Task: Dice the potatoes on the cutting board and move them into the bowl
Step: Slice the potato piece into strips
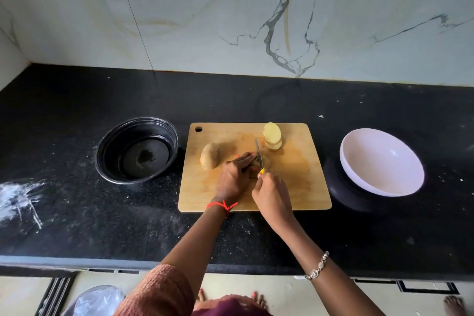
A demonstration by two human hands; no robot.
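The wooden cutting board point(282, 187) lies in the middle of the black table point(77, 213). A whole potato point(210, 159) lies on the board's left part, its long way pointing away from the person and a bit to the right. A stack of yellow slices point(272, 136) sits near the far edge.

The left hand point(234, 177) holds down a cut potato point(266, 160), fingers on top and thumb at the near side. Most of that piece is hidden. The right hand point(272, 195) is curled round the yellow handle of a small knife point(258, 152), and the blade points away from the person, right beside the left fingers.

The white bowl point(382, 161) sits on something dark and round, well to the right of the board. A black bowl point(137, 150) sits to the left. White powder point(18, 197) is smeared on the table's left side. The wall behind is pale marble point(205, 20).
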